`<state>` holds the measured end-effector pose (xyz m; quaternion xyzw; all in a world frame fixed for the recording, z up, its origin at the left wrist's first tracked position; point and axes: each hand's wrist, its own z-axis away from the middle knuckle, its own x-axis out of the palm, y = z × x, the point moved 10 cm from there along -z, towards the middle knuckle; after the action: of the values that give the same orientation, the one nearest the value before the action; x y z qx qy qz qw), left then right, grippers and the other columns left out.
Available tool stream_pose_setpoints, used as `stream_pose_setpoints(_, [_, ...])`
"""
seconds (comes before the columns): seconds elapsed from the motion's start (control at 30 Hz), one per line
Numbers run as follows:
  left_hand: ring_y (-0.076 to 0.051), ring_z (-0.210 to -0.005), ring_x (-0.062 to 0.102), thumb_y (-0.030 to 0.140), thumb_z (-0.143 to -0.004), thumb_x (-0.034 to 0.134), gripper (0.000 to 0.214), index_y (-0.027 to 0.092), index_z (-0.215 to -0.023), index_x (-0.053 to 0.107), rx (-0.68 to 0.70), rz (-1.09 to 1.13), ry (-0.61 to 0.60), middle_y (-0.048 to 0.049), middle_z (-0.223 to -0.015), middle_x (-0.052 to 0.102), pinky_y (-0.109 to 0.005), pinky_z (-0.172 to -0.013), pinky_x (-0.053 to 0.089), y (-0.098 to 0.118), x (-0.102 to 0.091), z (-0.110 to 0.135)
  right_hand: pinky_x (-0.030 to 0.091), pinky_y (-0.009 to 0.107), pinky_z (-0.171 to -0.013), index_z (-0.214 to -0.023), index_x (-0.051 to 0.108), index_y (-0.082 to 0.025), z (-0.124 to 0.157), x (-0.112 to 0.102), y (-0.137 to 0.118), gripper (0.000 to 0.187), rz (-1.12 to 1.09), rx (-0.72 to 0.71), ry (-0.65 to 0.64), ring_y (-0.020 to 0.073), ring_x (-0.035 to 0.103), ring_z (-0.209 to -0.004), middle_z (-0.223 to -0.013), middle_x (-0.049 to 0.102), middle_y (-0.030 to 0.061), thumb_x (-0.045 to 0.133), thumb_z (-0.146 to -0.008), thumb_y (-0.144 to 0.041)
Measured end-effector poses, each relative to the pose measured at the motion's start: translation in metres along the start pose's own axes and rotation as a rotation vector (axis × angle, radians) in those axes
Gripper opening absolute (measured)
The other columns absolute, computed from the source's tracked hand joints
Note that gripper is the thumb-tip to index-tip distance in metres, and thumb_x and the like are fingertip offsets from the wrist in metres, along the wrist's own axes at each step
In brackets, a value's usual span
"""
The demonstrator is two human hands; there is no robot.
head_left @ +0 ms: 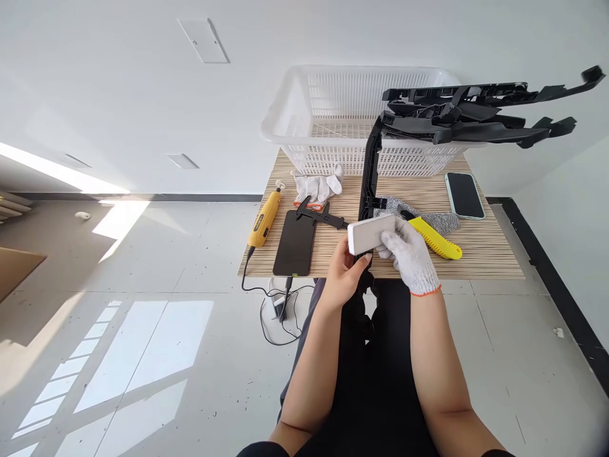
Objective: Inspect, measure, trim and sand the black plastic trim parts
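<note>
A flat white rectangular block (368, 235) is pinched in my right hand (413, 259), which wears a white knit glove with an orange cuff. My bare left hand (343, 274) is closed around a long black plastic trim piece (370, 171), just under the block. The piece runs from the basket's edge toward my lap; the hands and block hide part of it. Whether the block touches the piece I cannot tell. A black caliper (321, 217) lies left of my hands. Close by my right hand are a yellow-handled cutter (435, 239) and a grey knit glove (442, 222).
On the wooden table (490, 257) are a yellow rotary tool (265, 219), a dark tablet-like device (294, 244), a white glove (318, 187) and a phone (464, 195). Behind stands a white basket (328, 152) with several black plastic parts (466, 114) across it. Cables (278, 343) hang at the left.
</note>
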<state>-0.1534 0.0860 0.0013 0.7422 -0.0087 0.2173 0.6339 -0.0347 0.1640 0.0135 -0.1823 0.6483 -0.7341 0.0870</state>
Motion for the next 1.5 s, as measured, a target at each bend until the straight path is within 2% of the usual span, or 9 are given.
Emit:
stream_pose_setpoints(0.17, [-0.025, -0.126, 0.06, 0.034, -0.087, 0.074, 0.048, 0.026, -0.131, 0.057, 0.007, -0.024, 0.001, -0.008, -0.131, 0.067, -0.039, -0.109, 0.045, -0.001, 0.0, 0.0, 0.045, 0.022, -0.051, -0.112, 0.066, -0.022, -0.001, -0.012, -0.001, 0.037, -0.04, -0.037, 0.104, 0.0099, 0.053, -0.061, -0.076, 0.061, -0.0006, 0.07, -0.085, -0.047])
stream_pose_setpoints(0.3, [-0.025, -0.125, 0.06, 0.035, -0.086, 0.075, 0.048, 0.025, -0.13, 0.058, -0.009, -0.013, 0.014, -0.0082, -0.132, 0.066, -0.038, -0.107, 0.046, -0.001, -0.001, 0.0, 0.045, 0.021, -0.05, -0.114, 0.066, -0.022, -0.001, 0.0, 0.004, 0.043, 0.013, 0.016, -0.014, 0.0113, 0.055, -0.064, -0.081, 0.063, 0.001, 0.074, -0.08, -0.046])
stream_pose_setpoints(0.47, [-0.024, -0.126, 0.059, 0.033, -0.088, 0.073, 0.047, 0.026, -0.131, 0.057, 0.011, -0.026, -0.003, -0.0075, -0.131, 0.066, -0.038, -0.109, 0.044, 0.001, 0.0, 0.0, 0.04, 0.02, -0.045, -0.118, 0.065, -0.024, 0.001, -0.011, -0.002, 0.041, 0.0, -0.029, 0.088, 0.0109, 0.052, -0.06, -0.076, 0.061, 0.0002, 0.068, -0.086, -0.05])
stream_pose_setpoints(0.6, [-0.025, -0.126, 0.059, 0.036, -0.087, 0.074, 0.048, 0.026, -0.131, 0.057, -0.002, -0.015, 0.01, -0.0081, -0.133, 0.065, -0.038, -0.108, 0.045, -0.001, -0.001, 0.0, 0.044, 0.022, -0.049, -0.118, 0.068, -0.023, 0.001, 0.0, 0.002, 0.042, 0.055, 0.014, -0.013, 0.0112, 0.053, -0.062, -0.078, 0.061, 0.0003, 0.072, -0.083, -0.046])
stream_pose_setpoints(0.73, [-0.024, -0.125, 0.059, 0.035, -0.088, 0.073, 0.048, 0.026, -0.132, 0.056, 0.007, -0.028, 0.005, -0.0079, -0.132, 0.065, -0.038, -0.109, 0.045, -0.001, -0.001, 0.0, 0.036, 0.021, -0.043, -0.119, 0.067, -0.024, 0.001, -0.011, -0.001, 0.043, 0.035, -0.008, 0.095, 0.0106, 0.049, -0.058, -0.073, 0.058, -0.0006, 0.067, -0.086, -0.051])
stream_pose_setpoints(1.07, [-0.024, -0.123, 0.059, 0.036, -0.089, 0.071, 0.042, 0.028, -0.128, 0.058, 0.006, -0.038, 0.03, -0.0062, -0.127, 0.066, -0.038, -0.108, 0.044, -0.001, -0.004, 0.0, 0.042, 0.022, -0.05, -0.107, 0.067, -0.022, -0.002, -0.002, 0.005, 0.034, 0.0, 0.016, 0.007, 0.0106, 0.051, -0.061, -0.074, 0.059, -0.0009, 0.072, -0.082, -0.044])
stream_pose_setpoints(1.23, [-0.025, -0.13, 0.055, 0.035, -0.089, 0.07, 0.046, 0.029, -0.133, 0.055, 0.013, -0.043, 0.026, -0.0066, -0.136, 0.063, -0.037, -0.111, 0.042, 0.0, -0.004, 0.001, 0.034, 0.019, -0.044, -0.111, 0.066, -0.024, -0.003, -0.008, 0.007, 0.037, -0.04, 0.017, 0.043, 0.0085, 0.046, -0.055, -0.07, 0.055, -0.0029, 0.071, -0.084, -0.048])
stream_pose_setpoints(1.37, [-0.024, -0.126, 0.058, 0.035, -0.09, 0.07, 0.043, 0.027, -0.13, 0.057, 0.019, -0.035, 0.035, -0.0068, -0.131, 0.065, -0.036, -0.108, 0.044, 0.001, -0.005, 0.001, 0.034, 0.019, -0.044, -0.106, 0.068, -0.023, -0.003, -0.002, 0.013, 0.034, -0.005, 0.048, -0.03, 0.0094, 0.049, -0.057, -0.07, 0.057, -0.0016, 0.072, -0.083, -0.048])
stream_pose_setpoints(1.5, [-0.024, -0.129, 0.056, 0.036, -0.09, 0.07, 0.046, 0.028, -0.134, 0.055, 0.009, -0.04, 0.016, -0.0071, -0.134, 0.064, -0.038, -0.111, 0.043, 0.001, -0.002, 0.0, 0.036, 0.02, -0.044, -0.11, 0.068, -0.024, -0.002, -0.013, 0.011, 0.039, 0.007, 0.035, 0.07, 0.0103, 0.051, -0.058, -0.073, 0.059, -0.0009, 0.07, -0.084, -0.053])
